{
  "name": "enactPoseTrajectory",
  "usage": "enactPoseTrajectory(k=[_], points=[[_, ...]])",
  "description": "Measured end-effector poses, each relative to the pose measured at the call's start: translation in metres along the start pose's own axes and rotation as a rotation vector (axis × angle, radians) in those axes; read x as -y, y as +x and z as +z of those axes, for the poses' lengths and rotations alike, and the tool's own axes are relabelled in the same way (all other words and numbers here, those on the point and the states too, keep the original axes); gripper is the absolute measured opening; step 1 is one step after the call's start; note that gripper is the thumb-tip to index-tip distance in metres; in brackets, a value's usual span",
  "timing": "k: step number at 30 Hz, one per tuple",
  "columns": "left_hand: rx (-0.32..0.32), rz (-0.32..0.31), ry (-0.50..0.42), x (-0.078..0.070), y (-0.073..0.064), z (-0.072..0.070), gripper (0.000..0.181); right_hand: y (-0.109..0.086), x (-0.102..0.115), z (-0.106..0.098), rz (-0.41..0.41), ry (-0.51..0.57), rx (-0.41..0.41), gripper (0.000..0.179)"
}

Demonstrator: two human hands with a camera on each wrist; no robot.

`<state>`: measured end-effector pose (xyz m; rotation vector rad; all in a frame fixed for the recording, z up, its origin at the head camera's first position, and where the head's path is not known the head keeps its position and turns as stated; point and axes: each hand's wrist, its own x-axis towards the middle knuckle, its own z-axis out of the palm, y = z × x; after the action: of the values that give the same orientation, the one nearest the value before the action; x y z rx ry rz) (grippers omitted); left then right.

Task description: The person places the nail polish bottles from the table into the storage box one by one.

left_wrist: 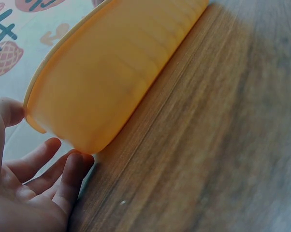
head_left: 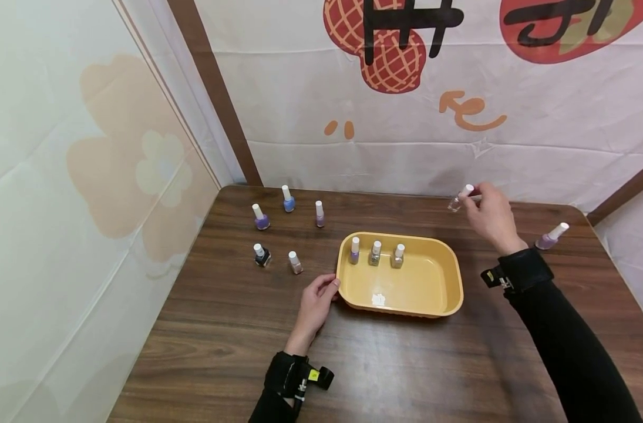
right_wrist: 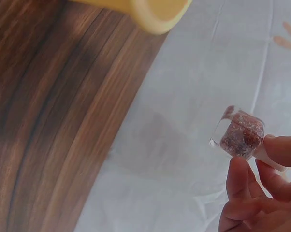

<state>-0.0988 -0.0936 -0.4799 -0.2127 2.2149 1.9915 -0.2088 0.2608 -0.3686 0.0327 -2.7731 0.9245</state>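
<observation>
Your right hand (head_left: 491,218) narrowly pinches the glitter bottle (right_wrist: 242,134); left of that grip, your left hand (head_left: 316,301), part-spread, grips the yellow tray (head_left: 406,291).

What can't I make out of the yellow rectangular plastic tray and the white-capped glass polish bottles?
- Left wrist view: contents of the yellow tray, hidden by its wall.
- Right wrist view: cap of the glittery glass bottle, partly covered by the right hand.
- Head view: any lettering on the black glass bottle, too small.

Surface (head_left: 210,352) is brown wood-grain. There's a yellow tray (head_left: 411,289) on it, five small bottles (head_left: 262,221) left, one lilac bottle (head_left: 546,241) right.
</observation>
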Motion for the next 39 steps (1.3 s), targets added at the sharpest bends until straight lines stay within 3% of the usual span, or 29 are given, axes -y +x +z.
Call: enactPoseTrajectory(k=[9,32,39], points=[[-0.001,0.012,-0.007,0.004,0.002,0.000,0.036,-0.014,0.018,0.005,-0.106,-0.009,0.006,0.023],[0.015,-0.005,-0.018,0.005,0.005,0.000,0.034,-0.045,0.025,0.024,-0.123,-0.032,0.200,0.021],[0.003,0.004,-0.015,0.008,0.005,0.000,0.037,-0.051,0.027,0.027,-0.160,-0.036,0.214,0.018]])
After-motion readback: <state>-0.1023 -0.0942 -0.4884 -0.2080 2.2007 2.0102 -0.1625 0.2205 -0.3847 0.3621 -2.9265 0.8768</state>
